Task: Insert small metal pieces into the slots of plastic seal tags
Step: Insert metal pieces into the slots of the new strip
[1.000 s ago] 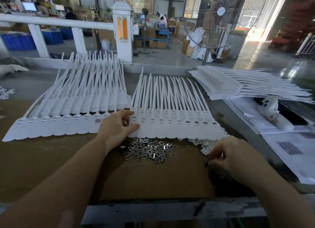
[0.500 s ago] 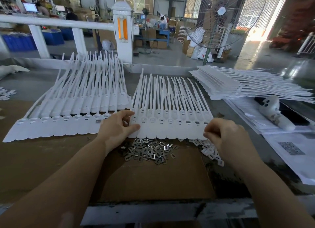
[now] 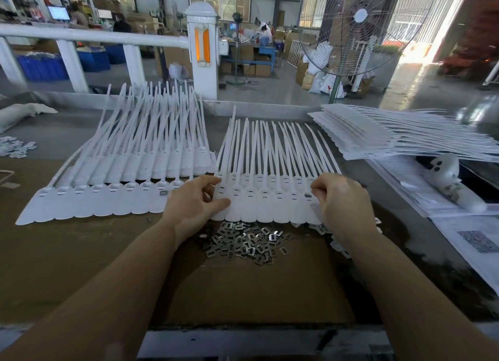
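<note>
**Both hands at the middle row of seal tags**

A fanned row of white seal tags (image 3: 270,198) is laid at the middle of the bench (image 3: 67,252), its strips pointed toward the far edge. The left end of this row is touched by the left hand (image 3: 193,206), whose thumb and fingers are spread loosely and lie on the tag heads. The right end is met by the right hand (image 3: 343,201), its fingers curled down with the fingertips drawn together at a tag head where a dark slot is seen; whether a metal piece is pinched there cannot be told. A heap of small metal pieces (image 3: 243,243) is spread on the cardboard sheet (image 3: 256,293) just in front of the row, between the two wrists. A second row of tags (image 3: 108,195) is laid toward the left edge, and a flat stack of tags (image 3: 391,136) is kept near the far right corner.
</note>
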### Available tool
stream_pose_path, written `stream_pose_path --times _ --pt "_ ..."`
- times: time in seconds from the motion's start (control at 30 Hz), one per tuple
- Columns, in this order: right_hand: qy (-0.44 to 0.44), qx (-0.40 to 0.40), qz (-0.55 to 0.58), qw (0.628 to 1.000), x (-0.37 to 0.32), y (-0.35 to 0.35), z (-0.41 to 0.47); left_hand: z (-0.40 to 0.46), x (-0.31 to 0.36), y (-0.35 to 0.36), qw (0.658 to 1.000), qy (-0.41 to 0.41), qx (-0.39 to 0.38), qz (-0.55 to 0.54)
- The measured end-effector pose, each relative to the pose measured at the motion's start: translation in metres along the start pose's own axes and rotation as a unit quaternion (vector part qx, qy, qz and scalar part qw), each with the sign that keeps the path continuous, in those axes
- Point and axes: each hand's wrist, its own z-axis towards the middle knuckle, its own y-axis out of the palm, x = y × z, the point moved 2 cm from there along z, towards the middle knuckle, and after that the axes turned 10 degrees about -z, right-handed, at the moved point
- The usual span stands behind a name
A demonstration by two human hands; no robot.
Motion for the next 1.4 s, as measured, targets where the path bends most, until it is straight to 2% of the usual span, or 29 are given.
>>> stream_pose_path --times 0.3,0.53,1.4 --pt "-0.015 -0.022 -0.052 0.998 -0.001 0.008 0.000 -0.002 0.000 0.000 1.000 -0.004 -0.002 -0.009" --pt "-0.027 0.003 -0.077 0.997 -0.005 0.012 -0.003 -0.002 0.000 -0.001 1.000 -0.003 -0.003 -0.008" --pt "-0.021 -0.024 -0.122 0.992 -0.008 0.014 -0.008 -0.002 0.002 -0.003 1.000 -0.005 -0.003 -0.006"
